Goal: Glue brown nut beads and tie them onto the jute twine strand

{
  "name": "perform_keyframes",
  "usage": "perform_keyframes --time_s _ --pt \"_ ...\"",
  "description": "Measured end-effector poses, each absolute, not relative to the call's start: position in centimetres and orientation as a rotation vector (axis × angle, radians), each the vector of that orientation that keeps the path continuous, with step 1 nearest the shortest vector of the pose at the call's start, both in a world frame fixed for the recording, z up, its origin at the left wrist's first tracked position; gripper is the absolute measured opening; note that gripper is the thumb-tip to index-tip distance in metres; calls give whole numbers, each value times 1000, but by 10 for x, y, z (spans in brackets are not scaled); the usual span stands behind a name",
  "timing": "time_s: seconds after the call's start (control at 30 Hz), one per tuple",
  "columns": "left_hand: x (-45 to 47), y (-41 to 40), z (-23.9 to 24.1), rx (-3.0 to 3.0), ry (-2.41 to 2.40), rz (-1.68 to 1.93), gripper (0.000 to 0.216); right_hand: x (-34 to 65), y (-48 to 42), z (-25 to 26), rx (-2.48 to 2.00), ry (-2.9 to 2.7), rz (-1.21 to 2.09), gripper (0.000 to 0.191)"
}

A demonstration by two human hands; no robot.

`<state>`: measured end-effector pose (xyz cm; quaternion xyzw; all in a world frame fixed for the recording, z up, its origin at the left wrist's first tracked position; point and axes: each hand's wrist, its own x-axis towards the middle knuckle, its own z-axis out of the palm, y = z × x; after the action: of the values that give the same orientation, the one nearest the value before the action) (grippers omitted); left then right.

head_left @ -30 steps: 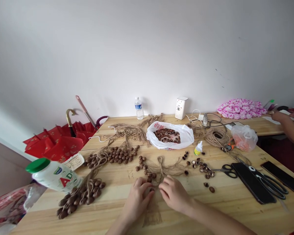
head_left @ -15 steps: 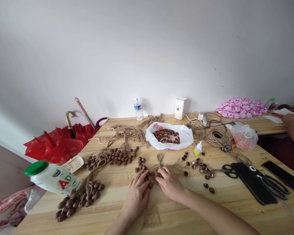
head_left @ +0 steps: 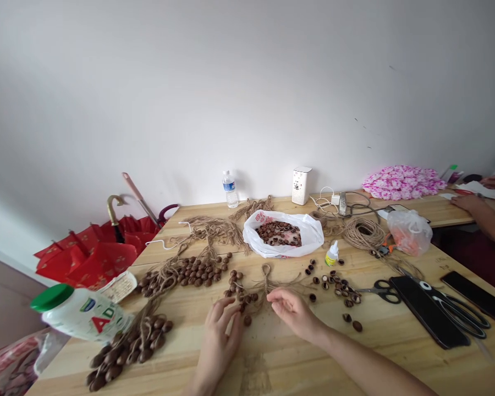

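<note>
My left hand [head_left: 218, 338] hovers over the wooden table [head_left: 388, 352] with its fingers spread, fingertips close to a jute twine bundle [head_left: 266, 281] strung with brown nut shells. My right hand [head_left: 292, 313] is just right of it, fingers loosely curled and pinched near the twine's strands; whether it grips a strand is unclear. Loose nut shells [head_left: 338, 286] lie to the right of my right hand. A white bag of shells [head_left: 282, 234] sits behind the bundle.
Finished shell-and-twine strings [head_left: 127, 344] lie left, by a tipped green-capped white bottle [head_left: 78, 316]. A glue bottle [head_left: 332, 253], twine coil [head_left: 361, 232], scissors [head_left: 381, 290], black phones [head_left: 429, 308] are at right. Another person's hands [head_left: 478, 206] work far right. Red umbrellas [head_left: 94, 253] lie beyond the table's left edge.
Both my hands have lifted off the twine bundle and drawn slightly apart; the left fingers spread. The view swung a little to the right.
</note>
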<state>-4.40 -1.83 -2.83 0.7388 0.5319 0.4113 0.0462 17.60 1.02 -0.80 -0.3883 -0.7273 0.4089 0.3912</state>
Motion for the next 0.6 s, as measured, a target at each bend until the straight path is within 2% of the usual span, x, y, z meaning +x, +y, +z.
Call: perform_keyframes --time_s 0.1,0.2,0.4,0.6 --pt "-47 -17 -29 2134 1562 1348 14 180 3 4 -777 -1411 1626 33" --pt "-48 -18 -28 2058 1545 1357 14 180 -5 15 -562 -1080 1913 32" --pt "-47 -22 -29 1965 1588 1248 23 181 -10 17 -414 -875 2042 28" --pt "-49 -24 -31 1843 1651 1137 30 179 -12 -2 -502 -885 2051 25"
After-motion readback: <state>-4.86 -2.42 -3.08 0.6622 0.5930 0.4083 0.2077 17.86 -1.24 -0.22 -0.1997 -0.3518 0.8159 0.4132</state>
